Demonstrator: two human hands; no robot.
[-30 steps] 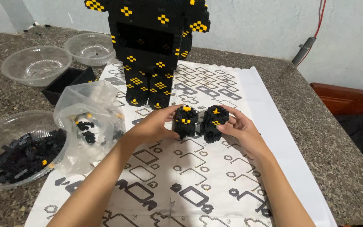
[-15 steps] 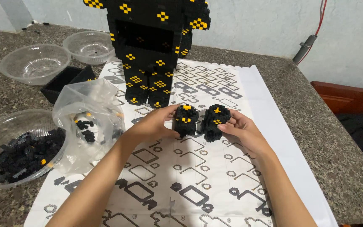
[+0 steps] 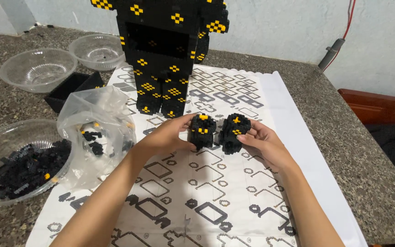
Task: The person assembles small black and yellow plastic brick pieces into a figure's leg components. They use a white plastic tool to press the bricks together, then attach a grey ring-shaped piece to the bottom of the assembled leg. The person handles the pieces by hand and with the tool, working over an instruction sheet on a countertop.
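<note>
The left hand (image 3: 168, 137) grips one small black-and-yellow block piece (image 3: 203, 131) and the right hand (image 3: 264, 144) grips a second, matching block piece (image 3: 235, 132), the two held side by side just above the printed instruction sheet (image 3: 234, 192), close enough that they seem to touch, though the seam between them is too dark to be sure. Each hand has its fingers curled round the outer side of its piece with the thumb pressed against the near face, a steadying grip that keeps the studded faces turned toward each other. Behind them stands one tall black-and-yellow block figure (image 3: 161, 55) on the sheet's far end, near enough for comparison. To the left sit three clear plastic bowls (one (image 3: 17, 160) full of loose black bricks, two empty: (image 3: 37, 68) and (image 3: 98, 50)), one clear bag (image 3: 99, 123) of pieces, and one black tray (image 3: 72, 89), all within the left arm's reach on the stone counter (image 3: 353, 137).
</note>
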